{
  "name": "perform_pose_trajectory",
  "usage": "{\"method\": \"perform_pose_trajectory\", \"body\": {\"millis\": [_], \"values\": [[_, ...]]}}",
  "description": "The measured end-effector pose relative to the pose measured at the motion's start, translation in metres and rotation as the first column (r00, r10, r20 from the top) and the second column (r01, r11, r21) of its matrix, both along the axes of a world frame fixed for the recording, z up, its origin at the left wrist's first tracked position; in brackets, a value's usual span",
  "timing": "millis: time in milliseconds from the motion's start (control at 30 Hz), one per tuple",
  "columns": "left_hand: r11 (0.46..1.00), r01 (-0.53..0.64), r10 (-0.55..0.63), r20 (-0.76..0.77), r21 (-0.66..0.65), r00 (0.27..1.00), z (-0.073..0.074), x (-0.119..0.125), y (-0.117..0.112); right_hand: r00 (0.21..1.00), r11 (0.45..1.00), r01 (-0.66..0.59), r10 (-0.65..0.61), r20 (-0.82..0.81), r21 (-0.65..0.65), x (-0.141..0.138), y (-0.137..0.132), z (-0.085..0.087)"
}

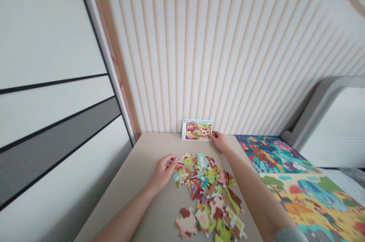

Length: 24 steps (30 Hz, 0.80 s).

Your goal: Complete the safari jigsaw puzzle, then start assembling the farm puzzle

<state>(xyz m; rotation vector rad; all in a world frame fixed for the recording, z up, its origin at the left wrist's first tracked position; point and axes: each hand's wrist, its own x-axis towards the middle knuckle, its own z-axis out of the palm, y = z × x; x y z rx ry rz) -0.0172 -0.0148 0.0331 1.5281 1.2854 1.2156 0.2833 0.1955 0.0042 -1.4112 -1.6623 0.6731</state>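
A small picture card (pixel 197 129) with a farm scene and a red barn stands against the ribbed wall at the table's back edge. My right hand (pixel 219 141) pinches its lower right corner. Loose jigsaw puzzle pieces (pixel 209 181) lie in a heap on the table, several of them overlapping. At the heap's upper left, my left hand (pixel 164 169) has its fingers drawn together on a reddish puzzle piece (pixel 179 164), partly hidden by the fingertips. One cream piece with brown patches (pixel 186 222) lies at the front left of the heap.
The beige table (pixel 128 181) ends at the ribbed wall (pixel 171 51). To the right lie two assembled puzzles, a dark blue one (pixel 275 154) and a yellow one with animals (pixel 316 204). A white cabinet (pixel 57 131) rises at left; a grey-white padded piece (pixel 336 120) stands right.
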Motion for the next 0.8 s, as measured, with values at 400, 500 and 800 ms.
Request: {"method": "perform_pose_trajectory", "body": {"millis": [400, 500, 800], "values": [[0.999, 0.018, -0.015, -0.066, 0.044, 0.998, 0.005, 0.002, -0.003, 0.967, 0.982, 0.188, -0.182, 0.179, -0.015, 0.020, -0.020, 0.020], [0.998, 0.026, -0.022, -0.066, 0.056, 0.998, 0.004, 0.003, -0.004, 0.974, 0.996, 0.089, -0.089, 0.209, 0.009, 0.020, -0.051, 0.028], [0.947, 0.002, 0.144, -0.429, 0.321, 0.892, 0.003, 0.011, -0.007, 0.891, 0.966, -0.259, 0.243, 0.382, -0.010, 0.011, -0.155, 0.035]]}}
